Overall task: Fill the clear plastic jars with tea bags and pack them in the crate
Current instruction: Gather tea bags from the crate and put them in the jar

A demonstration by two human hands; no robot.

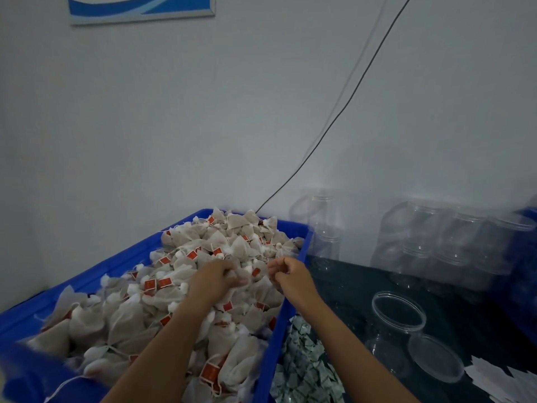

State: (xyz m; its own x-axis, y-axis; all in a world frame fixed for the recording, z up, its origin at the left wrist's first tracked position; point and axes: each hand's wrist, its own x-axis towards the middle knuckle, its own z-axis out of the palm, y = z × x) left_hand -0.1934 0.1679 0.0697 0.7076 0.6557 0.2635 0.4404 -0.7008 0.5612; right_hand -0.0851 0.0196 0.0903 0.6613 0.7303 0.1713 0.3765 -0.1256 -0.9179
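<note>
A pale wall (261,97) fills the upper half of the view, with a thin dark cable (348,91) running down it to the far rim of the blue crate (287,301). That crate, the largest thing on the dark counter (357,289), is heaped with tea bags (122,318), whitish pouches with strings and red tags.

Both forearms reach forward over the crate from the lower edge. The left hand (216,276) lies palm down on the middle of the heap, its fingers curled into the tea bags and gripping a few. The right hand (287,276) hovers just inside the crate's right wall, fingers curled inward with the thumb against them; whether it pinches a tea bag or string cannot be told.

To the right of the crate, along the wall, stand rows of stacked empty jars (441,245), blurred. Nearer, also right of the crate, one open jar (396,321) stands apart from the hands, with a clear lid (436,357) just beside it. Against the crate's right wall lies a pile of small pale-green sachets (305,365).
</note>
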